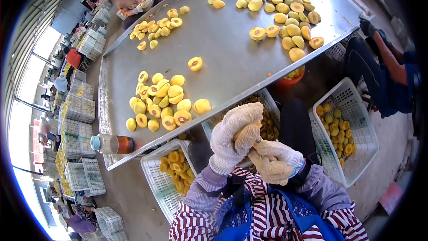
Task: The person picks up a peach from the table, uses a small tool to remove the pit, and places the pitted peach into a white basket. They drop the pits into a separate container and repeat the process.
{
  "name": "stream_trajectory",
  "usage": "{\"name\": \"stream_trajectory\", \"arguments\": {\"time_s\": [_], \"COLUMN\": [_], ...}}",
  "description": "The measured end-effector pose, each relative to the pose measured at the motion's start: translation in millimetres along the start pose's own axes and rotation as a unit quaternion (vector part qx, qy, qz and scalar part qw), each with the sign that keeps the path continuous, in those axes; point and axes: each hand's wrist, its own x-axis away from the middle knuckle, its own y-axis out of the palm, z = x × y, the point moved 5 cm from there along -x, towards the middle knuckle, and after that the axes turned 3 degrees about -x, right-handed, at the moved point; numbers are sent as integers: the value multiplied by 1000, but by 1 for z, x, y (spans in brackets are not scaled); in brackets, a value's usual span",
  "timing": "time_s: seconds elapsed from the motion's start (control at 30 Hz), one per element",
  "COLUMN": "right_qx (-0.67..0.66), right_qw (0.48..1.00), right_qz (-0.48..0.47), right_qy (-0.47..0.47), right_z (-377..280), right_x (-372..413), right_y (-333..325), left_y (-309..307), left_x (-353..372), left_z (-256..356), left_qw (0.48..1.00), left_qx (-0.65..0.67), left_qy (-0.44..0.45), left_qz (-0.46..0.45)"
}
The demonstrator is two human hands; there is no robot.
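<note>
The steel desk (232, 58) carries heaps of halved yellow peaches (162, 102). Below its near edge stand white baskets (356, 102) of fruit. The gloved left hand (229, 138) has its fingers clamped round a peach (248, 136) above the lap. The gloved right hand (274, 163), fingers curled together, seems to press a small tool (257, 142) against it.

Thick off-white knitted gloves cover the left hand (232, 138) and the right hand (274, 163), the right one edged blue at the cuff. Pale lilac striped sleeves (200, 192), a red-and-white striped shirt (276, 216), a blue apron (236, 225).
</note>
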Motion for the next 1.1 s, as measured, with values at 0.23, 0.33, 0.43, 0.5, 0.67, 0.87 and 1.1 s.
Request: {"name": "stream_trajectory", "arguments": {"time_s": [0.23, 0.33, 0.43, 0.5, 0.67, 0.87, 1.1], "right_qx": [-88, -45, -80, -88, -9, -66, -9], "right_qw": [975, 998, 985, 967, 1000, 993, 990], "right_qz": [-201, -40, -150, -232, -19, -94, -120], "right_qy": [20, 8, 41, 59, 8, 28, 78], "right_z": [3, 2, 5, 4, 2, 13, 20], "right_x": [-6, 0, -7, -11, -3, -5, -11], "right_y": [6, 7, 0, -3, 6, -8, -10], "left_y": [-3, -3, 1, 3, -4, 3, 26], "left_x": [-7, -7, -5, -4, -12, -3, 17], "left_z": [2, 10, -2, -21, 0, -6, -34], "left_qw": [997, 986, 991, 954, 990, 987, 742], "left_qx": [-50, -134, -20, 111, 7, 122, 559], "left_qy": [-52, 97, -129, -272, -133, -108, -367], "left_qz": [-32, 24, -4, -63, -44, 9, 47]}}
